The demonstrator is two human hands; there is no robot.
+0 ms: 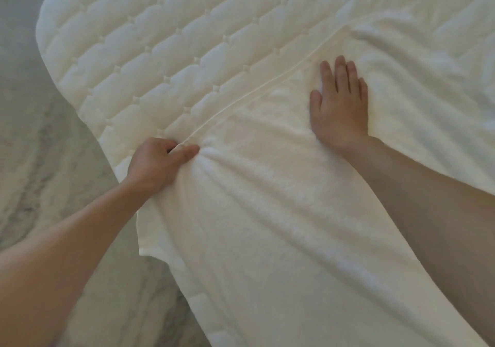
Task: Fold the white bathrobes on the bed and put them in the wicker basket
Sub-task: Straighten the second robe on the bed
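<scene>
Currently, on the head view, I note the white bathrobe [267,199] spread on the bed [160,51], its piped edge [254,92] running diagonally from near-left to far-right. Left hand [160,161], nearer me, grips that edge. Right hand [338,102] presses flat on the cloth, holding nothing. No basket is visible.

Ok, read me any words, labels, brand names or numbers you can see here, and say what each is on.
No readable text anywhere. The white bathrobe, the quilted mattress and the grey veined floor carry no word, label, brand or number.
</scene>
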